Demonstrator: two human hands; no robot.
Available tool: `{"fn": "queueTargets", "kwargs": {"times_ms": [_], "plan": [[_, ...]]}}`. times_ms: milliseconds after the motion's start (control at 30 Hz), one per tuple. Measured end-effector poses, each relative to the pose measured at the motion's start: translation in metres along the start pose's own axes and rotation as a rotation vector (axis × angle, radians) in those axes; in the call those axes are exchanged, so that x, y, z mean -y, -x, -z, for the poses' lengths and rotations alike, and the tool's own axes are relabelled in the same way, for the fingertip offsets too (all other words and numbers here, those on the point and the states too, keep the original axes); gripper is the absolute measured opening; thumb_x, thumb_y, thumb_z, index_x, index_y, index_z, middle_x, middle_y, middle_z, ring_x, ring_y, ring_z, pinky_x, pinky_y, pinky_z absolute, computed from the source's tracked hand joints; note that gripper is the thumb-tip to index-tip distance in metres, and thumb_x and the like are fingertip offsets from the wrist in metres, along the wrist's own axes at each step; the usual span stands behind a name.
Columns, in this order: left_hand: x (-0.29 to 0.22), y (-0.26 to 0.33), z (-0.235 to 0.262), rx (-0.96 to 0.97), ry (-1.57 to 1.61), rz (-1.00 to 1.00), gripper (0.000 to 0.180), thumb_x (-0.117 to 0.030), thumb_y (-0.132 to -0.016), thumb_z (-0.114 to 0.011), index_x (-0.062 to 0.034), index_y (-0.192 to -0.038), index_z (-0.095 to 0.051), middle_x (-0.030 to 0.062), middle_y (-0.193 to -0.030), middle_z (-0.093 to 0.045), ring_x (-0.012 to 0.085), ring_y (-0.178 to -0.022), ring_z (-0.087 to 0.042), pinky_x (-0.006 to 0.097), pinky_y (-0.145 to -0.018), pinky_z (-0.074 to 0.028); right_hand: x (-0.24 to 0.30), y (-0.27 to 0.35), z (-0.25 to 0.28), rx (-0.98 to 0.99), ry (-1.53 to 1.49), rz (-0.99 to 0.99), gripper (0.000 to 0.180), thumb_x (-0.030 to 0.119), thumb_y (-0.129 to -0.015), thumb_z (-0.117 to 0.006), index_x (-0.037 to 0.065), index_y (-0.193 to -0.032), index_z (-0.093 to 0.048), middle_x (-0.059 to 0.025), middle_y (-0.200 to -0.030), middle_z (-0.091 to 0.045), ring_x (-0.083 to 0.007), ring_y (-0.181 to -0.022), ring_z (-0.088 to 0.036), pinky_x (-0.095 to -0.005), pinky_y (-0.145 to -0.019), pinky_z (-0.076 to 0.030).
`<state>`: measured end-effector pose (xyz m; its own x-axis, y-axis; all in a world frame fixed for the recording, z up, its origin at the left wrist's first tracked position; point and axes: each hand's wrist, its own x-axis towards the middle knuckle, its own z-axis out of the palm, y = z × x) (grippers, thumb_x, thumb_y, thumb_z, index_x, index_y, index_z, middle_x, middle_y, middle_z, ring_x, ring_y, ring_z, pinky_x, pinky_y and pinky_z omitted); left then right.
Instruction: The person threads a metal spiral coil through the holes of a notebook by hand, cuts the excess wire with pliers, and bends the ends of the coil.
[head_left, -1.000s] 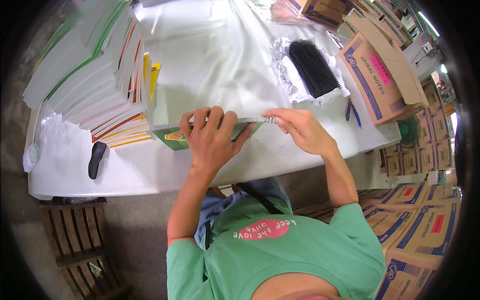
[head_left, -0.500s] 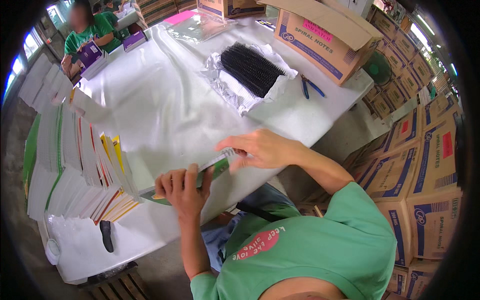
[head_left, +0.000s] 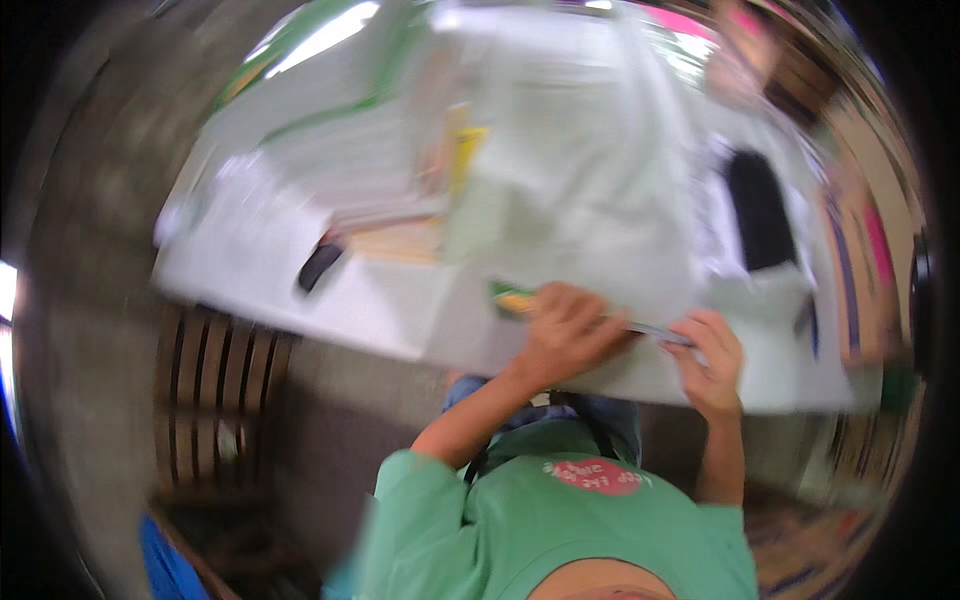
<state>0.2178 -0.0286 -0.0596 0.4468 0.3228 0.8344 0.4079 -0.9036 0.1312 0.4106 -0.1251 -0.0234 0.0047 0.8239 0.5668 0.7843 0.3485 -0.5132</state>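
Note:
The whole picture is smeared by motion. A thin notebook (head_left: 512,300) with a green and yellow cover lies at the table's near edge, seen almost edge-on. My left hand (head_left: 572,332) is closed over its middle, fingers on top. At the notebook's right end, my right hand (head_left: 712,362) pinches the narrow edge between thumb and fingers; detail there is blurred. Beyond the right hand, black spiral binding coils (head_left: 758,210) rest in a bundle on crumpled white wrapping (head_left: 712,225).
Tall stacks of notebooks (head_left: 340,130) fill the table's left side. Near them lies a small black object (head_left: 320,265). A cardboard box (head_left: 862,250) stands at the right, with blurred pliers (head_left: 808,325) before it. A slatted wooden pallet (head_left: 215,395) is below the table (head_left: 370,320).
My view has swung left, so the table's things appear farther right. My right hand has gone from hovering with curved fingers to pinching the notebook's right end. The left hand still holds the notebook.

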Motion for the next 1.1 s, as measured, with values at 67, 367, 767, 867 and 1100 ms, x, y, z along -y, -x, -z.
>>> {"fn": "queueTargets", "kwargs": {"times_ms": [67,367,767,867,1100], "plan": [[-0.004,0.000,0.000,-0.069,0.016,-0.018,0.028,-0.031,-0.067,-0.072,-0.0155,-0.086,-0.059,0.0013,-0.080,-0.048,0.0197,-0.077,-0.050,0.038,-0.072,-0.042,0.007,0.006,-0.001,-0.027,-0.171,-0.195,0.020,-0.007,-0.069,-0.070,0.001,-0.084,-0.060,-0.0085,-0.086,-0.054,-0.0148,-0.072,-0.053,-0.0251,-0.063,-0.045],[0.013,0.004,0.012,-0.077,0.000,0.025,0.027,-0.033,-0.068,-0.073,-0.0186,-0.080,-0.055,-0.0045,-0.076,-0.046,0.0137,-0.075,-0.047,0.031,-0.069,-0.037,0.021,-0.012,-0.012,0.065,-0.056,-0.165,0.011,0.007,-0.079,-0.068,-0.002,-0.081,-0.062,-0.0097,-0.083,-0.057,-0.0186,-0.068,-0.053,-0.0266,-0.061,-0.041],[0.015,0.084,0.191,-0.100,-0.277,-0.115,0.022,-0.020,-0.064,-0.063,-0.0237,-0.085,-0.067,-0.0085,-0.069,-0.047,0.0101,-0.069,-0.042,0.029,-0.072,-0.029,0.157,-0.158,-0.159,0.888,-0.157,0.624,0.047,-0.004,-0.072,-0.051,0.006,-0.118,-0.051,-0.0175,-0.107,-0.056,-0.0337,-0.103,-0.054,-0.0415,-0.089,-0.044],[0.005,0.106,0.213,-0.149,-0.353,-0.021,0.021,-0.020,-0.064,-0.063,-0.0249,-0.083,-0.067,-0.0090,-0.067,-0.046,0.0092,-0.068,-0.041,0.029,-0.074,-0.028,0.184,-0.179,-0.293,0.821,-0.011,0.778,0.061,-0.004,-0.071,-0.053,0.012,-0.129,-0.044,-0.0214,-0.131,-0.042,-0.0391,-0.122,-0.041,-0.0478,-0.097,-0.040],[-0.005,0.138,0.248,-0.137,-0.517,0.128,0.019,-0.023,-0.068,-0.066,-0.0279,-0.087,-0.068,-0.0100,-0.070,-0.044,0.0077,-0.070,-0.040,0.028,-0.073,-0.029,0.189,-0.197,-0.432,0.739,0.179,0.704,0.071,-0.003,-0.075,-0.054,0.024,-0.138,-0.035,-0.0176,-0.123,-0.049,-0.0365,-0.110,-0.051,-0.0509,-0.087,-0.045]]}}
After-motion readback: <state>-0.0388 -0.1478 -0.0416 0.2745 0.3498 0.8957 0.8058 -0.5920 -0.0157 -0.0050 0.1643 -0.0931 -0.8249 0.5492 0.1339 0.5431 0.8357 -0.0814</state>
